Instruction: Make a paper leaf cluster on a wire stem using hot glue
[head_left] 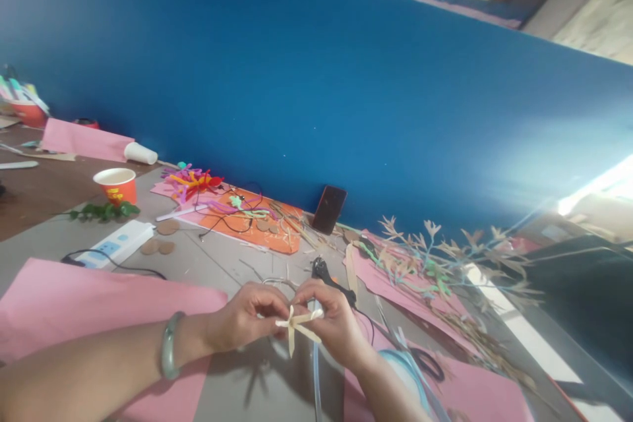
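Between my two hands is a small pale star-shaped piece (291,325) with several narrow pointed strips spreading from its middle; it looks like a flower of folded husk or paper. My left hand (252,316), with a jade-coloured bangle (171,346) on the wrist, pinches its left side between thumb and fingers. On the right side, my right hand (333,320) grips other strips in closed fingers. Both hands are above the grey table. Just beyond my right hand lies a black glue gun (330,277) with a cable, partly covered by the fingers.
A phone (329,209) leans on the blue partition (316,79). Left are a red paper cup (116,186), green leaves (105,211) and a power strip (116,245). Pipe cleaners (192,181) lie behind. Dried sprigs (430,257) and scissors (425,362) lie right, on pink paper (475,382).
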{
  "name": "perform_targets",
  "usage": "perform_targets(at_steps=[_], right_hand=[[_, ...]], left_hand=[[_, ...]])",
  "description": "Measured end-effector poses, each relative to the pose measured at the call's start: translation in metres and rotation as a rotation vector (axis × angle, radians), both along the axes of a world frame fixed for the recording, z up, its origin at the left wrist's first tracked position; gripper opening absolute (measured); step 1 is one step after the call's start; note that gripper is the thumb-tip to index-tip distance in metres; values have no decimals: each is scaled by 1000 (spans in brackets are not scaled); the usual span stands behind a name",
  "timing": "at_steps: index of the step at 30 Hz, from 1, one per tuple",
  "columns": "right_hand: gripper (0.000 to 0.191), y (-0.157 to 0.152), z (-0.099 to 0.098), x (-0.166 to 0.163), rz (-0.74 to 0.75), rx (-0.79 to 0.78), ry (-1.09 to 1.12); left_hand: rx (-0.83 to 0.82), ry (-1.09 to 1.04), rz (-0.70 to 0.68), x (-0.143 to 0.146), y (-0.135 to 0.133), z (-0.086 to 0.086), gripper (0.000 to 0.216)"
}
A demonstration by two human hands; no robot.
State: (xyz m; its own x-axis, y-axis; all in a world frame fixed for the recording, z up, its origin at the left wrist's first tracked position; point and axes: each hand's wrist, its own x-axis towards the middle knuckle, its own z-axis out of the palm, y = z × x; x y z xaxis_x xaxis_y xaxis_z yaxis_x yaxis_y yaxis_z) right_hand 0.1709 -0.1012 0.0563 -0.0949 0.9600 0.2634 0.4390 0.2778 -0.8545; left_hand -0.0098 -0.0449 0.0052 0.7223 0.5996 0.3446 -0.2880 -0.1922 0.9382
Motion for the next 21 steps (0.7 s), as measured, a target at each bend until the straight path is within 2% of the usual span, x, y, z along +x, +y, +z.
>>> perform_targets(at_steps=[3,7,9,13,21], right_hand=[[15,0,3,11,-107,50,28],[13,-10,16,21,-303,217,160],[12,-20,24,19,-297,275,153],[8,-33,31,6,-192,295,-18],[9,-31,21,-4,-170,326,-221]], left_hand=[[-23,-32,50,1,0,6,20],[-47,-28,115,3,1,8,17],[-36,-19,153,4,2,4,12],[27,32,205,4,3,-3,9],[211,58,259,1,2,1,10]])
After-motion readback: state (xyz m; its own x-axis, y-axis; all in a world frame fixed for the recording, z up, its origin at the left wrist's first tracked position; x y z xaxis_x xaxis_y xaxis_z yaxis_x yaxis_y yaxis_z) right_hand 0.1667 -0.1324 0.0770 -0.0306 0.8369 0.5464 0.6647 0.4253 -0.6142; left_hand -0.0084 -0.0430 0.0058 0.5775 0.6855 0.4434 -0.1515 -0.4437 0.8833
